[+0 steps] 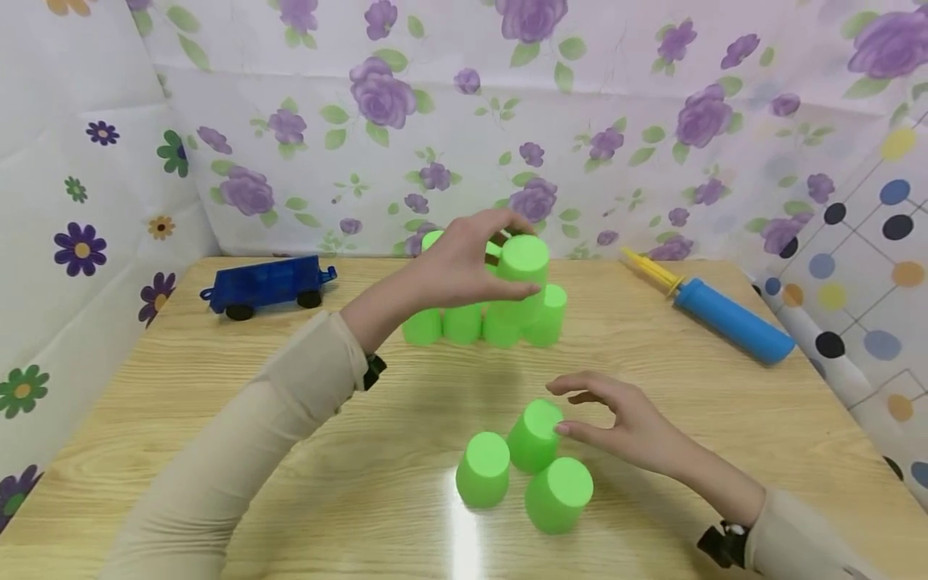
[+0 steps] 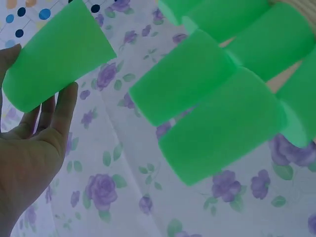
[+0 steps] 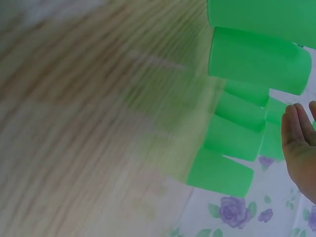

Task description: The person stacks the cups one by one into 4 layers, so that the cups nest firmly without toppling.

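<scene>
An upside-down green cup (image 1: pixel 525 266) is gripped between the thumb and fingers of my left hand (image 1: pixel 460 262), raised at the right side of a cup stack. Along the stack's bottom row, several green cups (image 1: pixel 422 328) stand upside down side by side. More green cups (image 2: pixel 222 128) rest above them in the left wrist view, partly hidden by my hand in the head view. Nearer to me, three upside-down cups (image 1: pixel 483 471) cluster on the table. Beside the farthest of these three cups (image 1: pixel 535 439), my right hand (image 1: pixel 631 423) hovers with fingers spread from the thumb, holding nothing.
On the wooden table (image 1: pixel 348 483), a blue toy wagon (image 1: pixel 264 286) stands at the back left. A blue pump with a yellow handle (image 1: pixel 732 318) lies at the back right. Flower-printed sheets (image 1: pixel 449 129) hang behind the table and at the left; a dotted one (image 1: pixel 855 266) hangs at the right.
</scene>
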A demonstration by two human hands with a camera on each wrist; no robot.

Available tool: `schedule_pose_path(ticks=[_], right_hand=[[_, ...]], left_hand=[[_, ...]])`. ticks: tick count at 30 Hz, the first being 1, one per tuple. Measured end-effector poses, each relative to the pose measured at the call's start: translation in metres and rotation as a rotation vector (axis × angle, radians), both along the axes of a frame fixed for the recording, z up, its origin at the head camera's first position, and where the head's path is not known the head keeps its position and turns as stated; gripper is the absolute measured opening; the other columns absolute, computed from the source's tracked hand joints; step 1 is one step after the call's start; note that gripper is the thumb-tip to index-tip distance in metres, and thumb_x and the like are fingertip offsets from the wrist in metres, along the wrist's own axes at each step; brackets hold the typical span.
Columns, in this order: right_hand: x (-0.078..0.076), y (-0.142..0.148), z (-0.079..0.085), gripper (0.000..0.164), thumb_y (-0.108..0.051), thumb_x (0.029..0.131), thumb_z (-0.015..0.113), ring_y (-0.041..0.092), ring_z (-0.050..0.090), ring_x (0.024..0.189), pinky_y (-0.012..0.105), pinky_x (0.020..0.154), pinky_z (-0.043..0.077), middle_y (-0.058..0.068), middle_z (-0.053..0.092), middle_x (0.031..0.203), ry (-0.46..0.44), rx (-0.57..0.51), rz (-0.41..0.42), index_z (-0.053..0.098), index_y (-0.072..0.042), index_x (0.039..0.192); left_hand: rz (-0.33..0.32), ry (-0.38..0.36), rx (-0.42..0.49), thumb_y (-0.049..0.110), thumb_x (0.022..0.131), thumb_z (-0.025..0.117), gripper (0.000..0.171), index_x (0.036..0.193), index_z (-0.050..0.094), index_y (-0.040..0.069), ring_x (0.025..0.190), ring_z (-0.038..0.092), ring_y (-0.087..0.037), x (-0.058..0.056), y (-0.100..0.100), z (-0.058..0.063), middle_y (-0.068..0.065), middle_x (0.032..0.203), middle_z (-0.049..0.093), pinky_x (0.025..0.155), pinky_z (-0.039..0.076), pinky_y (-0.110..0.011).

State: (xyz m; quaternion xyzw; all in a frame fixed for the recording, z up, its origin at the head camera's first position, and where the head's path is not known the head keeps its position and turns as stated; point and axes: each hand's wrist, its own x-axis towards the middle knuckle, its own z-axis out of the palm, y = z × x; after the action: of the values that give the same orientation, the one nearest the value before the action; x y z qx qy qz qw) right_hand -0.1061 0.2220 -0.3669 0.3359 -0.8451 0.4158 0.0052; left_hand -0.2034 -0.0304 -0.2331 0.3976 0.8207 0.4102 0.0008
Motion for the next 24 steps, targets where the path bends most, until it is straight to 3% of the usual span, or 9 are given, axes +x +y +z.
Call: schedule_pose_path(ticks=[9,17,20,24], right_hand=[[-0.011,-0.013,0.007,0.047,-0.015,0.081,0.073,0.018,0.054,0.117,0.034,0.098,0.045,0.005,0.06,0.124,0.016,0.01,0.104,0.056,-0.007,0.124],[-0.015,-0.015,0.0,0.044,-0.025,0.084,0.071,0.014,0.054,0.115,0.033,0.095,0.047,-0.004,0.058,0.125,0.024,0.075,0.177,0.057,-0.017,0.125],[-0.014,-0.014,-0.001,0.044,-0.024,0.084,0.071,0.014,0.054,0.115,0.033,0.095,0.047,-0.002,0.058,0.124,0.007,0.06,0.187,0.056,-0.018,0.125],[-0.013,-0.014,0.0,0.046,-0.024,0.083,0.071,0.014,0.053,0.115,0.032,0.095,0.047,0.001,0.058,0.125,-0.044,0.047,0.203,0.055,-0.019,0.126]], left_hand=[[-0.006,0.109,-0.109,0.029,0.072,0.081,0.048,0.105,0.052,0.011,0.095,0.053,-0.012,-0.028,0.035,0.003,0.002,0.102,0.056,0.077,0.047,-0.02],[0.069,0.074,-0.282,0.034,0.076,0.076,0.046,0.101,0.047,0.008,0.082,0.045,-0.015,-0.054,0.06,0.003,-0.002,0.094,0.051,0.067,0.041,-0.021],[0.068,0.109,-0.376,0.034,0.076,0.076,0.049,0.105,0.047,0.008,0.087,0.045,-0.015,-0.059,0.066,0.003,-0.002,0.098,0.052,0.073,0.041,-0.023],[0.121,0.149,-0.533,0.041,0.076,0.076,0.056,0.113,0.047,0.01,0.097,0.046,-0.015,-0.063,0.072,0.005,0.001,0.107,0.055,0.09,0.038,-0.028]])
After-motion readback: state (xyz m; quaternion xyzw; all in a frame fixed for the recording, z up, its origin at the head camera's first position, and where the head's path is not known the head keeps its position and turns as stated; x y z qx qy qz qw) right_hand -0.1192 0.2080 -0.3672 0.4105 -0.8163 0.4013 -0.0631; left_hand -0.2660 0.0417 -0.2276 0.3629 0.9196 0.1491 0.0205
